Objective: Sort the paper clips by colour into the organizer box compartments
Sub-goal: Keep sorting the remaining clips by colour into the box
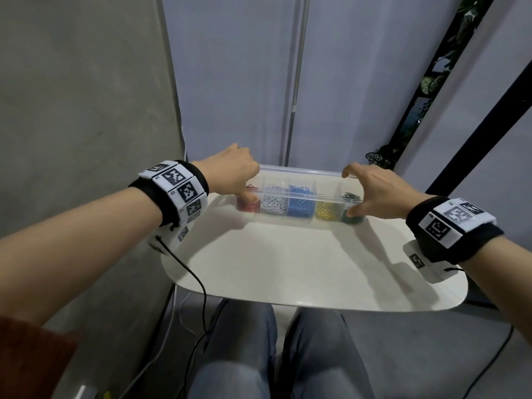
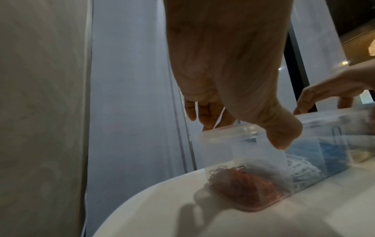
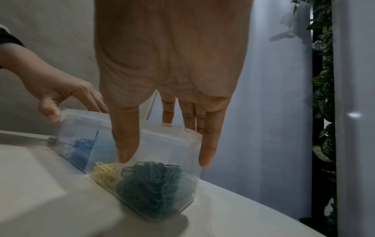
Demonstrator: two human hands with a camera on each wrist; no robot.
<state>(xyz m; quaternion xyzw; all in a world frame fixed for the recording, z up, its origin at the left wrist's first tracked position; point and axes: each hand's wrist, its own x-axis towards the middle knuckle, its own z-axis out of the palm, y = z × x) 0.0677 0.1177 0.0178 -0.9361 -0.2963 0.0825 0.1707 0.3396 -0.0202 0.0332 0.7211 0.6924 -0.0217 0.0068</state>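
The organizer box (image 1: 296,203) sits at the far side of the white bench (image 1: 288,263), and its five compartments already hold one colour each: red clips (image 1: 248,205), white clips (image 1: 274,201), blue clips (image 1: 300,200), yellow clips (image 1: 328,210) and dark green clips (image 1: 351,217). No loose clips show on the bench, so the sorting looks finished and the step in hand seems to be closing or lifting the box. The left hand (image 1: 234,171) takes the red end, thumb on the near wall and fingers over the far rim, its grip curled round the box. The right hand (image 1: 374,194) spans the green end the same way, thumb low on the near wall and fingers reaching the far edge, a wide grip clasping the box. The next move probably calls for even pressure from both ends so that nothing tips or spills. The box stands near the bench's far edge, with a wall just behind it; the open room lies toward the person.
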